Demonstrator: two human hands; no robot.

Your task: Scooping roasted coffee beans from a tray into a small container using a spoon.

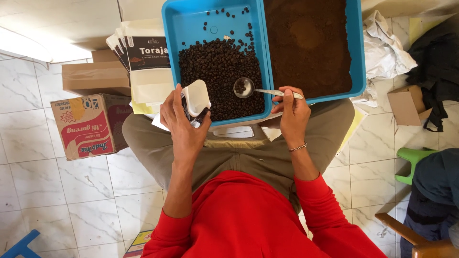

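Seated, with a blue tray (172, 28) resting on the lap, so both hands reach it w/o stretching. Left hand (184, 122) closed around a small white pouch (197, 98), mouth of pouch held open and tilted toward the tray edge, just beside the coffee beans (220, 76), prob. so that beans can fall in and spills go back in the tray. Right hand (292, 112) pinching the handle of a metal spoon (245, 88) between thumb and fingers, other fingers curled; bowl of spoon lying in the bean heap, a few beans inside it, low and near the pouch so the way across is short. Beans piled at the near end of the left tray, only some scattered ones at the far end. Second blue tray (357, 48) touching it on the right side, full of brown ground coffee (308, 43), kept apart from whole beans. Stack of printed white bags (148, 52) leaning just left of the tray, within reach. Cardboard boxes (88, 122) on the tile floor (57, 200) further left; crumpled white wrapping (385, 48) to the right.
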